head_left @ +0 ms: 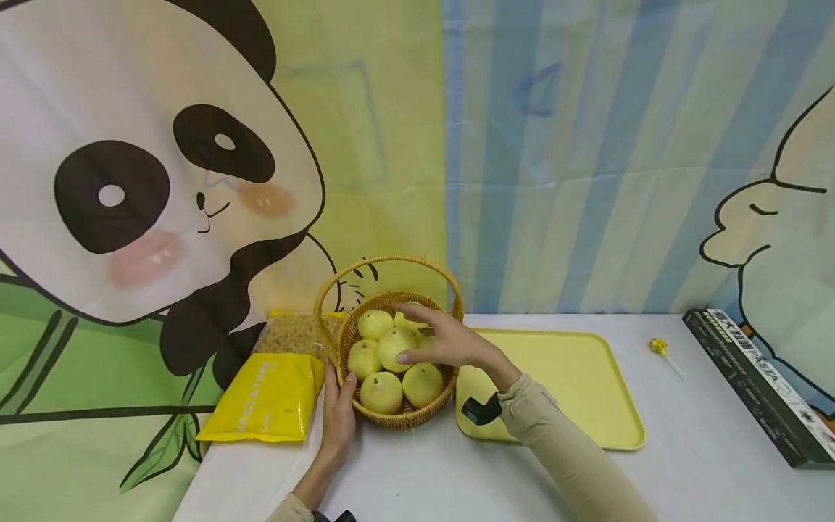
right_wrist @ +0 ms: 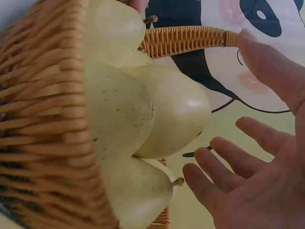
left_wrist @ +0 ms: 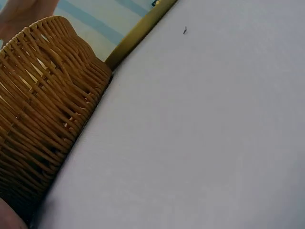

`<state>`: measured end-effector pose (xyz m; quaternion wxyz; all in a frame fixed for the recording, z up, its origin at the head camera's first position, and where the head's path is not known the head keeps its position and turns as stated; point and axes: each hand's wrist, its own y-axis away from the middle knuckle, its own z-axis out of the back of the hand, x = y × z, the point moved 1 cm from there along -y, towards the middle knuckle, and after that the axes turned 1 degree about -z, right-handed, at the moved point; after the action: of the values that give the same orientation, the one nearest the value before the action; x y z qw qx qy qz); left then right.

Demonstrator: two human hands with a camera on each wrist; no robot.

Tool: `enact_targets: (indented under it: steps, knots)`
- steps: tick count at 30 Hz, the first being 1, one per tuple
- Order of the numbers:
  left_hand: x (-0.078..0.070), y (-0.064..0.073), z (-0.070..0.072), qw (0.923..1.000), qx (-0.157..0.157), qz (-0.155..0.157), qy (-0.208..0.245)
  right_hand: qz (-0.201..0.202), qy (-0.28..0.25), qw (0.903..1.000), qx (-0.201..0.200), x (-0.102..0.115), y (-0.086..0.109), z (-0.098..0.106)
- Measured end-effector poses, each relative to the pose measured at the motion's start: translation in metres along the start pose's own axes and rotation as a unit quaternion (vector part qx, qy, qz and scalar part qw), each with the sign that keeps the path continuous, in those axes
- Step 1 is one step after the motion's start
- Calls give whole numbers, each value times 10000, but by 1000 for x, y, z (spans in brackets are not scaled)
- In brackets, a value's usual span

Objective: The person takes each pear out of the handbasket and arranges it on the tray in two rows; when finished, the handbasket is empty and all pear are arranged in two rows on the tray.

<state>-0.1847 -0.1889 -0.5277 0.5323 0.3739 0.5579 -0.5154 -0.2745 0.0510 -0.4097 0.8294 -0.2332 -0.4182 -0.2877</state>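
Observation:
Several pale yellow-green pears (head_left: 381,392) fill a round wicker basket (head_left: 417,418) with a tall arched handle. My left hand (head_left: 338,419) rests against the basket's left side, its fingers along the rim; in the left wrist view only a bit of it shows at the lower corner beside the woven wall (left_wrist: 52,95). Above the fruit hovers my right hand (head_left: 450,341), fingers spread and holding nothing. In the right wrist view that hand (right_wrist: 267,176) is apart from the pears (right_wrist: 174,112), its thumb and fingers wide open.
A yellow tray (head_left: 567,391) lies right of the basket, close to it. Left of the basket is a yellow pasta bag (head_left: 267,399). A lollipop (head_left: 659,346) and a long black pasta box (head_left: 750,384) lie farther right. A printed curtain (head_left: 554,145) hangs behind the table.

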Motion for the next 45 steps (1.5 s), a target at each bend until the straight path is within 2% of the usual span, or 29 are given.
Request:
enact_targets:
  steps: [5, 9, 20, 25, 30, 38, 42, 45]
  knots:
    - [3, 1, 0, 9998, -181, -80, 23, -48, -39, 9999, 121, -2, -24, -4]
    - [4, 3, 0, 9998, -177, -78, 5, -186, 88, 9995, 254, -7, -35, -5]
    - [8, 0, -1, 9996, -237, -124, -105, -376, 720, 9952, 542, -14, -45, -5]
    - [7, 1, -2, 9994, -231, -230, -83, -479, 789, 9939, 609, -16, -50, -6]
    - [10, 0, 0, 9995, -267, -139, -99, -618, 732, 9934, 627, -16, -55, -8]
    - [9, 1, -1, 9995, -272, -63, -169, -649, 607, 9955, 326, -22, -59, -12]
    - [10, 1, 0, 9992, -331, -36, -213, -499, 460, 9977, -90, -24, -59, -14]
    - [9, 1, 1, 9991, -358, -61, -239, -577, 237, 9972, -425, -21, -57, -12]
